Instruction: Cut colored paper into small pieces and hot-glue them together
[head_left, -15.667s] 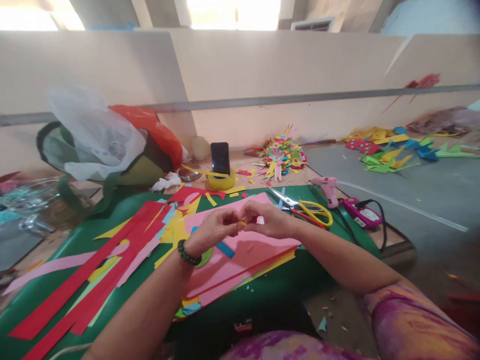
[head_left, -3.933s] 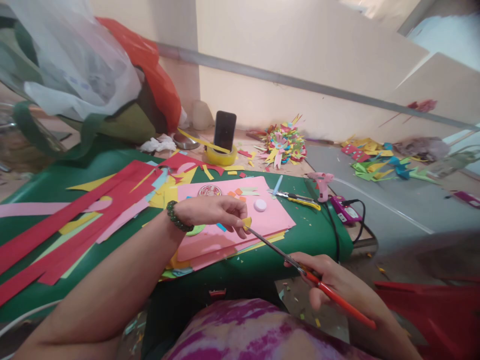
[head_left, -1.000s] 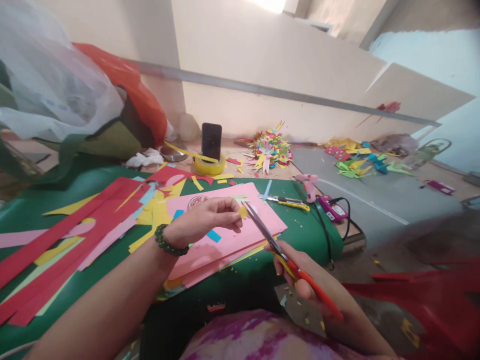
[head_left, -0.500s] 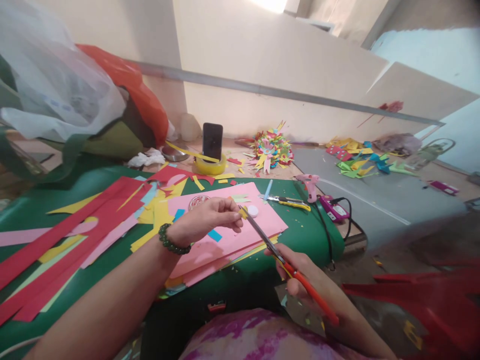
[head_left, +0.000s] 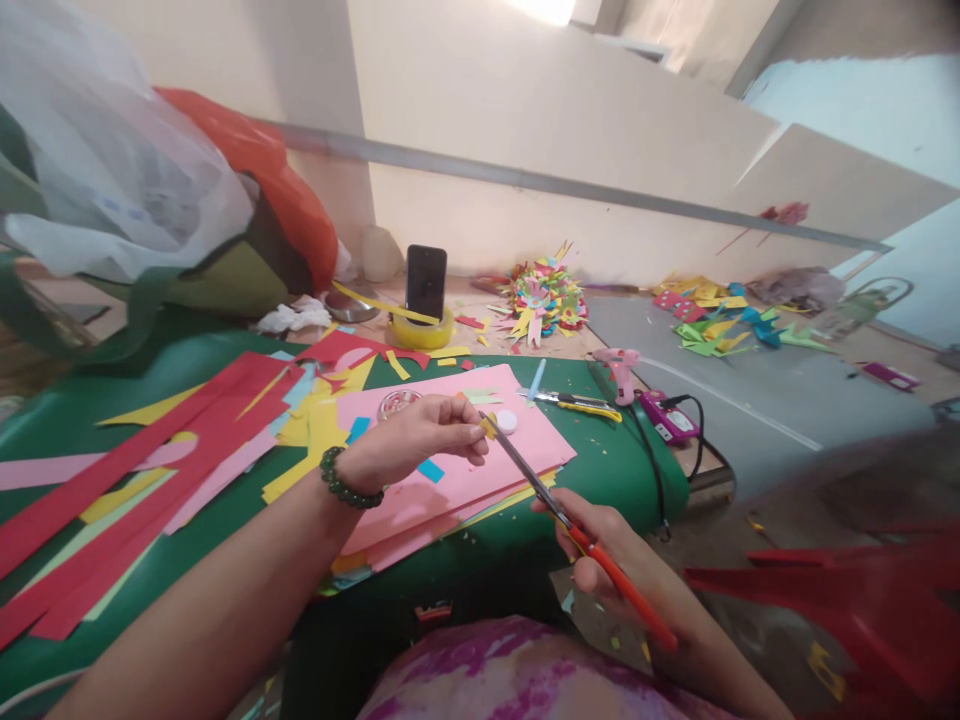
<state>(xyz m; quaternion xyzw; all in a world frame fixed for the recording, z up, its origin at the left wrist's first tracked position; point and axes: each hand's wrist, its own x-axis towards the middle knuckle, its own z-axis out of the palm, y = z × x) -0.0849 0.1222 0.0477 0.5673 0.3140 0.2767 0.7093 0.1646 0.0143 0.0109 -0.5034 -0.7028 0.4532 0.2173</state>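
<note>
The left hand (head_left: 456,430), at the middle of the frame, pinches a small yellow paper piece (head_left: 491,425) between thumb and fingertips. The right hand (head_left: 600,548), lower and to the right, is wrapped around the orange handle of the scissors (head_left: 551,503). Their long axis slants from lower right to the upper left, and the tips reach the yellow piece at the left fingertips. The piece thus lies up and left of the right hand, with the left hand nearer; whether the blades are parted there is too small to tell.

Beneath the left hand lie pink sheets (head_left: 457,500), a white disc (head_left: 507,422) just right of the tips. Farther right on the green-covered worktop (head_left: 615,460) are a utility knife (head_left: 577,402) and a pink glue gun (head_left: 619,374); red strips (head_left: 180,470) stretch across the left.

In the earliest frame both hands meet over the pink sheets and the scissors lie near the glue gun; now the right hand has them.
</note>
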